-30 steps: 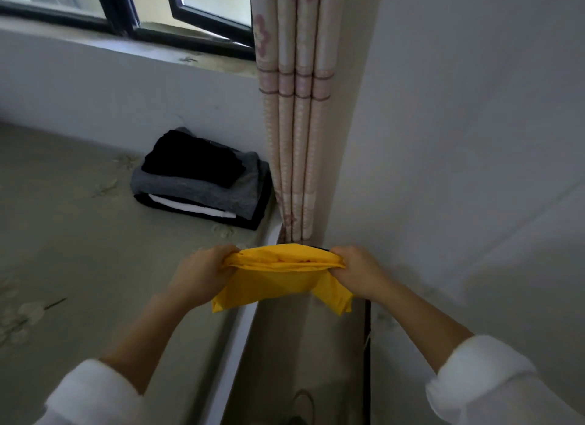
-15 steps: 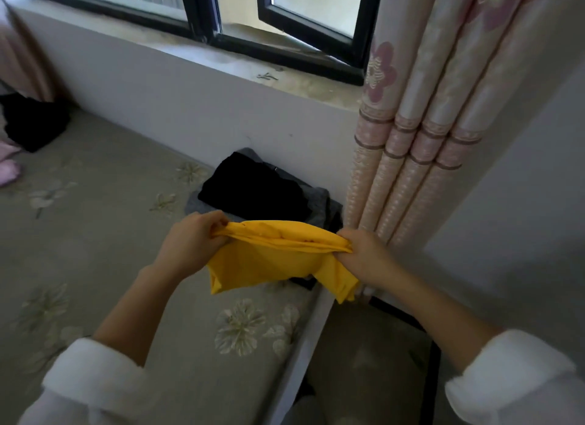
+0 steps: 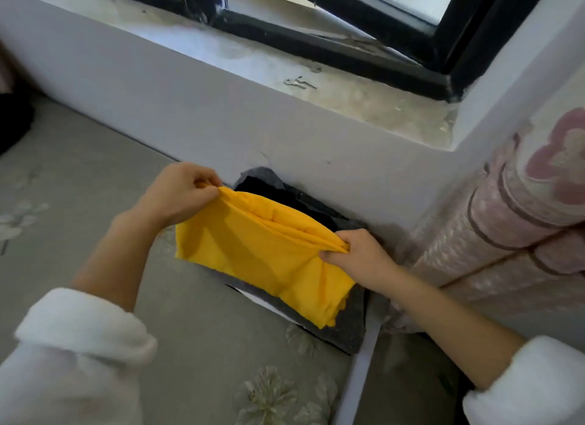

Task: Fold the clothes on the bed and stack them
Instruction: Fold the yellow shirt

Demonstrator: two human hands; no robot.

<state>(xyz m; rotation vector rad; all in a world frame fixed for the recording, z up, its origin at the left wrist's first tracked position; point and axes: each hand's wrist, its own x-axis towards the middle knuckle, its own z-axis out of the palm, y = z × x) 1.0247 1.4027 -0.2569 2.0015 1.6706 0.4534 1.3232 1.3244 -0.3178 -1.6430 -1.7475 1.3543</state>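
A folded yellow garment hangs between my two hands, directly over the stack of folded clothes in the bed's far corner by the wall. My left hand pinches its upper left corner. The other top corner is gripped by my right hand. The garment covers most of the stack; a black piece and grey fabric show around its edges. Whether the yellow cloth touches the stack I cannot tell.
The bed has a grey floral sheet. A white wall with a window sill runs behind the stack. A pink flowered curtain hangs at the right. Dark clothing lies at the far left edge.
Both hands have carried the yellow garment forward and down over the stack in the corner. My view has moved closer and tilted down toward the stack.
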